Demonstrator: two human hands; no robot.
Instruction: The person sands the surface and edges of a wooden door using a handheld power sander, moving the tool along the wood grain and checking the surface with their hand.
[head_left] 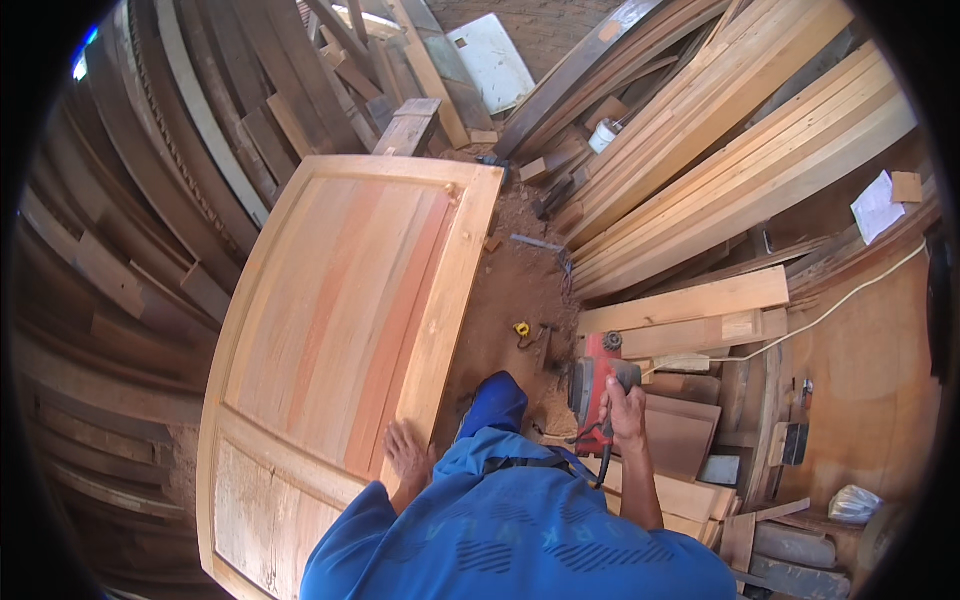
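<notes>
A panelled wooden door (335, 300) lies in front of me to the left, with a pale frame and reddish boards in its large panel. Flat on its near right edge rests my left hand (408, 455), fingers spread and holding nothing. My right hand (627, 412) is wrapped round the handle of a red and black electric planer (592, 385), which is off to the right, apart from the door. A dark cord hangs from the planer's near end beside my hip.
Long timber beams (740, 170) lean at the far right, and dark boards (200, 130) line the left. On the dusty floor are a yellow tape measure (522, 330) and a hammer (545, 345). Planks (690, 300) lie beyond the planer. A pale cable (830, 308) runs rightward.
</notes>
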